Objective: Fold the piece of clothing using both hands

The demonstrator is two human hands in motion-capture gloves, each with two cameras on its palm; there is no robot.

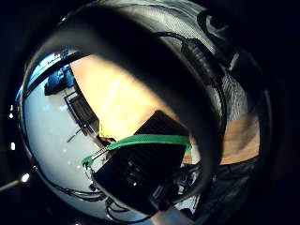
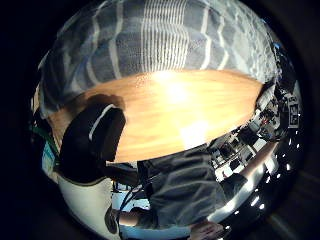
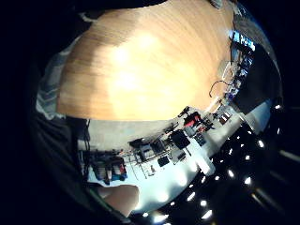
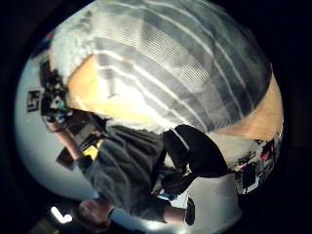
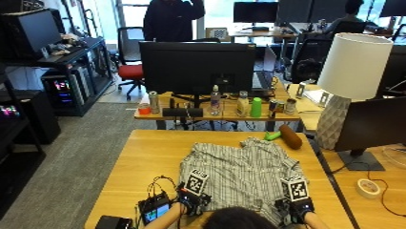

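Outside view: shirt [image 5: 244, 174] lies spread, grey-striped, low centre of the table [image 5: 146, 152]. Left hand [image 5: 190, 199] and right hand [image 5: 297, 206] sit at its near hem, lower frame, both half hidden by the head. Fingers not visible here, so hold cannot be told from this view. A brown roller [image 5: 290, 136] and a green thing [image 5: 271, 136] lie just beyond the collar, upper right of the cloth. No container on this table; bottles and cans stand on the far desk, contents unreadable.

Left thumb-side view: striped cloth fills the upper frame, table below it, a gloved finger at lower left. Cloth close to the palm; whether pinched, cannot tell.

Left little-finger view: mostly dark glove and a black box; nothing of the grip.

Right thumb-side view: shirt across the upper frame, close. Grasp again unclear.

Right little-finger view: bare table, shirt edge at far left.

Risk, as judged: if one hand lifts the hem earlier or higher than the other, the fold goes skew. A fold carried far could sweep cloth onto the roller.
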